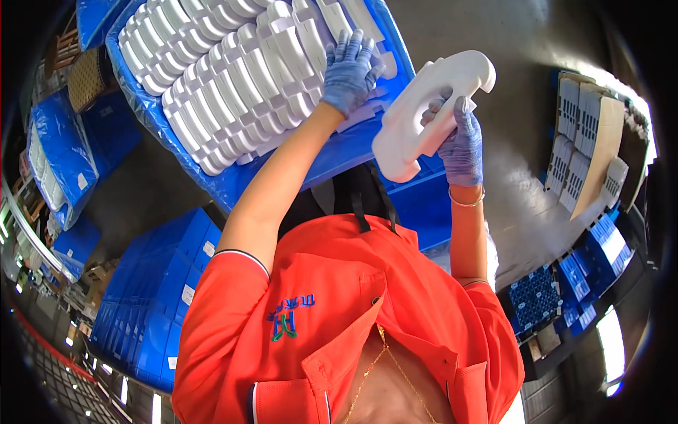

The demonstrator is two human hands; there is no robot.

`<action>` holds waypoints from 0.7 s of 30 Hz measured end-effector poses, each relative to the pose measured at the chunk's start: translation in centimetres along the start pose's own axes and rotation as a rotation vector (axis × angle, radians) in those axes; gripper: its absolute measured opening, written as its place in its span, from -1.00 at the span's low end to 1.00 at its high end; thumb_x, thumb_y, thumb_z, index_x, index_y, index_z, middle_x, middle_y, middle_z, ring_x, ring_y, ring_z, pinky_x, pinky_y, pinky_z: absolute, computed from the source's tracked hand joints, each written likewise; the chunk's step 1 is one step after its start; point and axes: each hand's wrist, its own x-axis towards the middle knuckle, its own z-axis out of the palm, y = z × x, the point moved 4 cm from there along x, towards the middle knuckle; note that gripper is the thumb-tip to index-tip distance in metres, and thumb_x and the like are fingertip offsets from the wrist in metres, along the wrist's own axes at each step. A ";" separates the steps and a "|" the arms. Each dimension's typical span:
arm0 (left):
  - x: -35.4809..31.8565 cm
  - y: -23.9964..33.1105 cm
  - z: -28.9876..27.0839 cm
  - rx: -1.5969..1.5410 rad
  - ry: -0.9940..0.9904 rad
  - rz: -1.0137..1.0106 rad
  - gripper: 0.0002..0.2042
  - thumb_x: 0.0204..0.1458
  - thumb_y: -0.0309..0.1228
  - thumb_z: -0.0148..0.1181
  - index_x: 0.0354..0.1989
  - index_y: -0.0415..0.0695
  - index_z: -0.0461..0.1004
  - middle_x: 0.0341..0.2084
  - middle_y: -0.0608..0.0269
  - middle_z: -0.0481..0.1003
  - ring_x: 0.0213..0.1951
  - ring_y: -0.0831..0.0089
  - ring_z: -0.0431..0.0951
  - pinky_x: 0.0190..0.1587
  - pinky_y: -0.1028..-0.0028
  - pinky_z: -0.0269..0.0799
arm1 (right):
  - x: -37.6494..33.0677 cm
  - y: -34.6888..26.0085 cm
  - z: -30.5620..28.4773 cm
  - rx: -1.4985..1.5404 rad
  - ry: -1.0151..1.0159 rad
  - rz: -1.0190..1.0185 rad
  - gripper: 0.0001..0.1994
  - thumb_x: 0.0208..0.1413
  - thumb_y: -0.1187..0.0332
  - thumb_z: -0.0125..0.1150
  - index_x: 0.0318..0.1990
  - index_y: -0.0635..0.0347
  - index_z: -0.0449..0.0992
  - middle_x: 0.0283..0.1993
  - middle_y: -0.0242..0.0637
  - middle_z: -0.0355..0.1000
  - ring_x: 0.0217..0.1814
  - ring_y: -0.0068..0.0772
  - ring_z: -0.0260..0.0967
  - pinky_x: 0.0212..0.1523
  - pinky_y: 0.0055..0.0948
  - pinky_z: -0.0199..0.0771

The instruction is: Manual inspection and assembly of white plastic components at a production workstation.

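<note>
- left hand (pixel 348 71) stretched out, gloved fingers spread flat on stacked white foam parts (pixel 233 78)
- right hand (pixel 462 145) raised, fingers gripping a white foam piece (pixel 424 113)

Floor: grey concrete (pixel 544 212) is seen right of centre.
Stacks: blue crates (pixel 152 304) are piled at lower left.
Light: brightness is cast from lower right.
</note>
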 end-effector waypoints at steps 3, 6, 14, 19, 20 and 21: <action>-4.1 0.7 -4.4 -0.278 0.126 -0.045 -0.54 0.06 -0.14 0.05 0.04 -0.21 0.36 0.11 -0.02 0.26 0.20 -0.02 0.16 0.25 0.07 -0.06 | -0.6 1.3 0.6 0.086 -0.026 -0.018 -0.48 0.10 0.09 0.15 0.06 0.29 0.24 -0.26 -0.22 0.38 -0.24 -0.36 0.38 -0.09 -0.31 0.45; -9.6 2.3 -8.5 -0.607 0.041 -0.042 -0.53 0.04 -0.15 0.09 0.03 -0.23 0.34 0.10 -0.04 0.26 0.17 -0.04 0.19 0.23 0.05 -0.01 | -0.9 3.5 1.2 0.245 -0.001 0.014 -0.52 0.12 0.13 0.14 0.08 0.23 0.22 -0.23 -0.26 0.34 -0.20 -0.37 0.33 -0.03 -0.25 0.41; -21.0 2.7 -10.9 -0.316 -0.094 -0.102 -0.52 -0.12 -0.38 0.20 0.04 -0.22 0.33 -0.06 -0.01 0.39 0.02 0.03 0.36 0.11 0.17 0.23 | -5.3 13.4 3.4 0.438 0.021 0.297 -0.47 0.14 0.09 0.06 0.19 0.15 0.17 -0.02 -0.21 0.33 0.05 -0.21 0.29 0.16 -0.12 0.26; -25.2 -2.7 -13.8 -0.127 -0.079 -0.101 -0.60 -0.12 -0.46 0.12 -0.02 -0.16 0.38 -0.14 0.03 0.43 -0.06 0.07 0.40 0.06 0.19 0.27 | -7.0 19.6 6.6 0.513 -0.045 0.619 -0.50 0.19 0.12 -0.02 0.17 0.27 0.18 0.16 -0.07 0.24 0.23 -0.08 0.17 0.26 -0.02 0.13; -26.1 -4.0 -14.3 -0.084 -0.081 -0.104 -0.61 -0.12 -0.44 0.12 -0.03 -0.16 0.39 -0.14 0.03 0.43 -0.05 0.08 0.40 0.07 0.19 0.26 | -7.2 21.1 7.5 0.500 -0.080 0.647 -0.50 0.20 0.12 -0.01 0.16 0.28 0.19 0.14 -0.07 0.25 0.22 -0.06 0.18 0.24 0.01 0.15; -26.9 -5.5 -14.6 -0.044 -0.081 -0.107 -0.62 -0.11 -0.42 0.12 -0.04 -0.15 0.40 -0.14 0.03 0.43 -0.04 0.09 0.39 0.08 0.19 0.25 | -7.2 22.6 8.3 0.484 -0.114 0.672 -0.51 0.20 0.13 -0.01 0.15 0.28 0.19 0.13 -0.06 0.25 0.21 -0.05 0.18 0.23 0.03 0.16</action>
